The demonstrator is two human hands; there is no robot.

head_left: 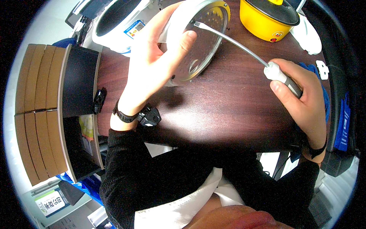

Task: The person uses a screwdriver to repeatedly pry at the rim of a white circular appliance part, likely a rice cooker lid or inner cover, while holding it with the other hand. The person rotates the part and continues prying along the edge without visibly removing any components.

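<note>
My left hand [154, 57] grips a round white appliance lid [200, 51] by its edge, tilted up above the desk. The lid's inner side is a shiny, see-through or metallic disc with small dots near its far rim. My left thumb presses on that inner side. In my right hand [305, 89] is a screwdriver [244, 47] with a white and grey handle and a long metal shaft. Its flat tip reaches the inner side of the lid, close to my left thumb; whether it touches a screw is too small to tell.
A white appliance body [114, 28] with a dark opening stands at the far left. A yellow pot [263, 23] with a black top and a white plastic piece [308, 36] are far right, near a small white bracket [322, 70]. Left of the brown desk [213, 118] are cardboard boxes [40, 80].
</note>
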